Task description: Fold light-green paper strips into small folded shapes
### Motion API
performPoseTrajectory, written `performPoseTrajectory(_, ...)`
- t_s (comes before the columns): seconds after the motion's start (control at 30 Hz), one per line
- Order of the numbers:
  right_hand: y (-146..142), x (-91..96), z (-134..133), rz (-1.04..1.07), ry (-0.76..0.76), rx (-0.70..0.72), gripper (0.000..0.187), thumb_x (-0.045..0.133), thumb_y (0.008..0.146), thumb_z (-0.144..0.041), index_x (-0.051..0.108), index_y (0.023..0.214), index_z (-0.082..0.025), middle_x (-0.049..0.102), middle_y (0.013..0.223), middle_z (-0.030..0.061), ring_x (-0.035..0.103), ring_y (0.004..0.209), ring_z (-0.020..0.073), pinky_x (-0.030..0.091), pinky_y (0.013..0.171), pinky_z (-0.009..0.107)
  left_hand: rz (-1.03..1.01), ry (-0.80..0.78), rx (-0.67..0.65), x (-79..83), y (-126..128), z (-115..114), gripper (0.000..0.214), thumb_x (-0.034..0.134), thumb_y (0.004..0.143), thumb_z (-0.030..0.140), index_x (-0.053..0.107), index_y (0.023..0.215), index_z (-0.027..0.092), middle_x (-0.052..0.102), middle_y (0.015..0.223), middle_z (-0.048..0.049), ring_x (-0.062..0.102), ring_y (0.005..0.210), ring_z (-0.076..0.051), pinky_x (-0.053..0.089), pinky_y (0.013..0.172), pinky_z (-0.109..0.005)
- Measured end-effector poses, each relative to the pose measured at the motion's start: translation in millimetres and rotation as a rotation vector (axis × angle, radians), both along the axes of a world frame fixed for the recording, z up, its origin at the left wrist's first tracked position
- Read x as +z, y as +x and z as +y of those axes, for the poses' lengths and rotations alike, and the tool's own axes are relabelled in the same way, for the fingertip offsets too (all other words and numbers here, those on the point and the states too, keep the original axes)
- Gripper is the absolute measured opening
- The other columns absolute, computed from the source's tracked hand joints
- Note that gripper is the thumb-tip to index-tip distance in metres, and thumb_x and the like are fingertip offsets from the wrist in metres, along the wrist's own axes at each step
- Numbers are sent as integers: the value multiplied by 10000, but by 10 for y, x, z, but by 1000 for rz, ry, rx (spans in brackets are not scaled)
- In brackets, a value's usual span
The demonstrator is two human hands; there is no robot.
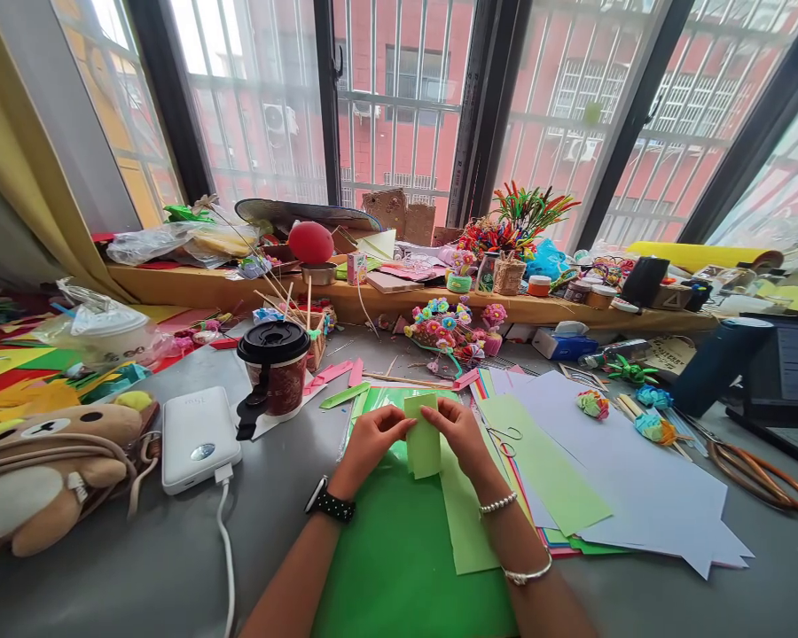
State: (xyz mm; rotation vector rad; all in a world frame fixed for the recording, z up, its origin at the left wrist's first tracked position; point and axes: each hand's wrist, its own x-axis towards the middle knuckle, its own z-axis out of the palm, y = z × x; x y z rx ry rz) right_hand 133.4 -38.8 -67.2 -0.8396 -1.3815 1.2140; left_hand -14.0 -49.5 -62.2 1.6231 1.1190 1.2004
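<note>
A small light-green piece of folded paper (425, 447) is held upright between my two hands, above a green sheet (399, 558) on the table. My left hand (378, 440) pinches its left edge between thumb and fingers. At its upper right edge, my right hand (464, 434) grips it the same way. Under my right forearm lies a larger light-green paper strip (466, 523). Another light-green strip (549, 465) rests to the right, near a pair of small scissors (505, 440) whose blades I cannot make out.
On the left are a lidded coffee cup (276, 372), a white power bank (199, 439) with a cable, and a plush bear (40, 478). White sheets (645, 496), paper flowers (655, 428) and orange-handled scissors (764, 474) lie right. Craft items crowd the windowsill (239, 283).
</note>
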Motion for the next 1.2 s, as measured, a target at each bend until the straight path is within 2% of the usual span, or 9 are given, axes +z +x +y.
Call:
performPoseTrajectory(0.67, 5, 4, 3, 6, -15, -24, 263, 599, 629, -394, 599, 732, -152, 618, 688, 27, 554, 644, 164, 428, 588, 265, -124, -79, -57, 58, 28, -46, 185, 588, 627, 332, 594, 600, 149, 583, 568, 7, 555, 566, -127, 473, 557, -225)
performPoseTrajectory(0.8, 12, 24, -5, 27, -41, -28, 261, 613, 613, -391, 607, 713, -150, 622, 688, 27, 560, 647, 164, 433, 598, 267, -110, -76, -5, 95, 18, -55, 192, 590, 623, 333, 606, 585, 146, 575, 528, 11, 542, 523, -115, 456, 519, -203)
performPoseTrajectory(1.0, 38, 13, 6, 22, -186, 35, 281, 644, 569, -395, 613, 686, -141, 628, 666, 36, 577, 623, 167, 447, 584, 280, -119, -102, 72, 70, -26, -25, 202, 596, 620, 338, 626, 615, 139, 567, 505, 14, 520, 495, -97, 431, 498, -183)
performPoseTrajectory(1.2, 36, -37, 40, 3, -172, -16, 267, 662, 545, -388, 584, 613, -142, 591, 592, 10, 549, 561, 141, 428, 532, 246, -127, -131, 70, 36, -26, -1, 211, 602, 612, 343, 638, 626, 135, 584, 513, 1, 533, 501, -109, 441, 503, -199)
